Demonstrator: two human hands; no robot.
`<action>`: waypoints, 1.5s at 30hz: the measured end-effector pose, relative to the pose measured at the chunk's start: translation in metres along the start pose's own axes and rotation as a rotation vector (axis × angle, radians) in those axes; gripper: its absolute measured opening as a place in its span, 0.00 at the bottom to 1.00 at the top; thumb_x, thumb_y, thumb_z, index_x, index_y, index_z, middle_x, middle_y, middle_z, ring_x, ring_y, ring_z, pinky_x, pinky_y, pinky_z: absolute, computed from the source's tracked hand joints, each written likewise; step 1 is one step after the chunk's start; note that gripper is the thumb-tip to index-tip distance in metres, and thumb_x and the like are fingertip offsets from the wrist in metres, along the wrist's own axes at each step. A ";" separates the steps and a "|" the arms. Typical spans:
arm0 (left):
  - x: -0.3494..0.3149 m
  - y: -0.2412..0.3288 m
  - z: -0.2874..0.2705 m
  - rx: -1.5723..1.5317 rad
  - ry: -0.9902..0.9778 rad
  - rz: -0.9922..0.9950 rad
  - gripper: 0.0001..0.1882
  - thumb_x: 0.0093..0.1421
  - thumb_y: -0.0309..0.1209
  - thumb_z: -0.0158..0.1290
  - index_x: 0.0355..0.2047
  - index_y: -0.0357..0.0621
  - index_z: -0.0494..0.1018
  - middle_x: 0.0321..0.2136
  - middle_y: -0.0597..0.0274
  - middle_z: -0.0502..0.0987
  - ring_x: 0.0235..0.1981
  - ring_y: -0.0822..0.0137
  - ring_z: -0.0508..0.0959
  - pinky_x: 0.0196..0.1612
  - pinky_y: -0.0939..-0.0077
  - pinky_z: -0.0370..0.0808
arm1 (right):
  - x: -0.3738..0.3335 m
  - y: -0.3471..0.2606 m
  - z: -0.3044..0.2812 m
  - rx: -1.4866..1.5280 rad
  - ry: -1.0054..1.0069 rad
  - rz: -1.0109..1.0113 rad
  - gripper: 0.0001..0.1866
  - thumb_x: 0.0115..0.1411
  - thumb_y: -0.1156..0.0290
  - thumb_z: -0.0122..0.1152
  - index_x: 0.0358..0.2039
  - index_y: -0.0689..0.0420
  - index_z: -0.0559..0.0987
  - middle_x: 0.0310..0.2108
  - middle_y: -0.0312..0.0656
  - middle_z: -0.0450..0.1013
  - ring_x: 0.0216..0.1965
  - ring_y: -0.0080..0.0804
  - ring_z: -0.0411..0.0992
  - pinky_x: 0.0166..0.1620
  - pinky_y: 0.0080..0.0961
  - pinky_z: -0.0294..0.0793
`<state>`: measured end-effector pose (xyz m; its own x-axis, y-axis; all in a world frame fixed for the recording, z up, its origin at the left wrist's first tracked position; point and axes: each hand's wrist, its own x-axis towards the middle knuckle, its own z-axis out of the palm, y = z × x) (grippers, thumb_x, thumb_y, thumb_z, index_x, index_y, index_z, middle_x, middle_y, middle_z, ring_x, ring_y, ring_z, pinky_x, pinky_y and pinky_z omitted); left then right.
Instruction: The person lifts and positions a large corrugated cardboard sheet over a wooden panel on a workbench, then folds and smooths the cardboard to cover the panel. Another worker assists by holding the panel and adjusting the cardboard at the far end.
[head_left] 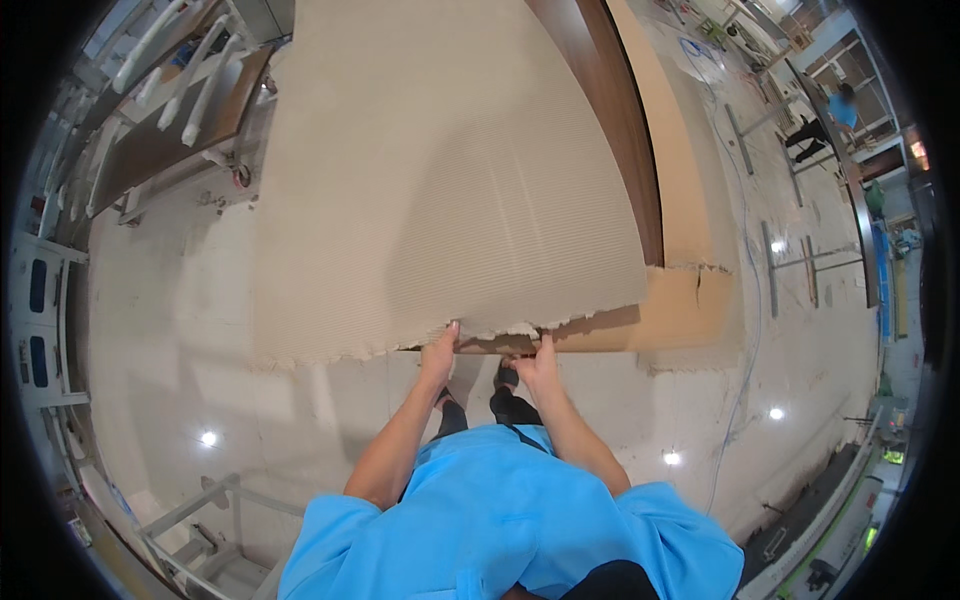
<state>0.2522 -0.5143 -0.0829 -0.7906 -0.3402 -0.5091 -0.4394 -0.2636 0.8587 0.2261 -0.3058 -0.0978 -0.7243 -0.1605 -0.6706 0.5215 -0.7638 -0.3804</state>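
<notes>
A large sheet of corrugated cardboard (400,180) with a ragged near edge lies in front of me over a dark brown wood panel (610,130). My left hand (439,355) grips that torn edge near its middle, thumb on top. A short way to the right, my right hand (539,366) is closed at the same edge, its thumb up and its fingertips partly hidden beneath. Between the two hands the edge is frayed, and a dark strip shows under it. Smooth tan cardboard (685,310) sticks out below the panel's near right corner.
Brown boards stand on a wheeled rack (180,140) at the far left. A grey metal frame (190,510) is at the near left. A cable (748,330) runs along the floor on the right. Beyond it are metal stands (800,262) and another person (838,112) beside a long panel.
</notes>
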 end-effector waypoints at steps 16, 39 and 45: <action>-0.002 0.014 0.030 -0.866 0.109 -0.260 0.16 0.66 0.24 0.48 0.53 0.36 0.69 0.50 0.54 0.74 0.51 0.57 0.75 0.52 0.55 0.75 | 0.060 0.033 -0.009 -0.006 0.434 0.081 0.15 0.68 0.58 0.49 0.50 0.49 0.74 0.49 0.41 0.73 0.50 0.42 0.72 0.50 0.51 0.75; 0.028 0.066 -0.102 -0.819 0.232 0.112 0.27 0.67 0.40 0.51 0.59 0.32 0.65 0.58 0.49 0.70 0.58 0.55 0.71 0.59 0.60 0.70 | 0.031 0.009 -0.013 -0.245 -0.289 -0.172 0.25 0.65 0.53 0.58 0.59 0.50 0.69 0.58 0.40 0.66 0.58 0.36 0.66 0.59 0.33 0.66; -0.021 0.069 -0.179 -0.883 0.309 0.078 0.19 0.64 0.34 0.54 0.49 0.33 0.73 0.48 0.51 0.78 0.48 0.59 0.78 0.50 0.63 0.78 | 0.030 0.019 -0.001 0.184 -0.019 0.135 0.32 0.62 0.48 0.62 0.61 0.50 0.67 0.58 0.36 0.67 0.59 0.35 0.66 0.59 0.35 0.69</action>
<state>0.3149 -0.6873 -0.0233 -0.6004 -0.5770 -0.5537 0.1927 -0.7764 0.6001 0.2149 -0.3246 -0.1253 -0.6627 -0.2798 -0.6947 0.5247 -0.8354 -0.1641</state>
